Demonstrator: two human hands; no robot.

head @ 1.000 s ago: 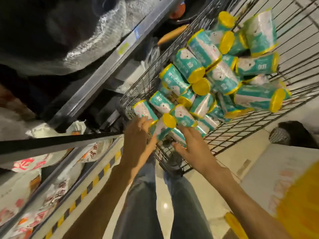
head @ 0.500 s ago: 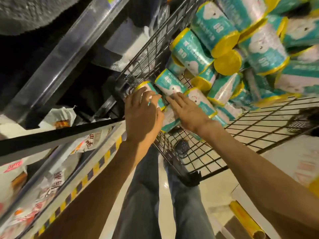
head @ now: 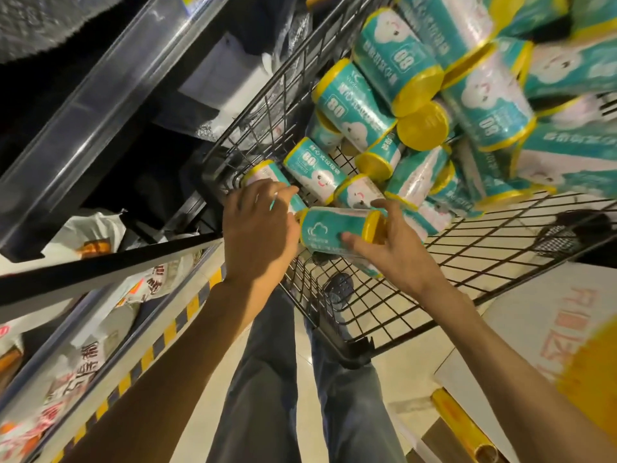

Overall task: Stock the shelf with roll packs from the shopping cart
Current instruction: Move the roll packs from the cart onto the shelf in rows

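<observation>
Now the right hand (head: 390,252) holds one roll pack (head: 337,228) loosely; the left hand (head: 258,225) curls over another pack (head: 263,173) in the cart (head: 434,262). Slick wrap could slip, dropping either.

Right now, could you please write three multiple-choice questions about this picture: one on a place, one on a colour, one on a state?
1. Where do most roll packs lie?
A. in the shopping cart
B. on the floor
C. on the top shelf

2. What colour are the packs' end caps?
A. red
B. yellow
C. black

3. What is the right hand doing?
A. hanging idle
B. pushing the cart
C. gripping one roll pack

Answers:
1 A: the packs are piled inside the shopping cart.
2 B: each end cap is yellow.
3 C: the right hand curls round a roll pack; the left hand reaches beside it.
</observation>
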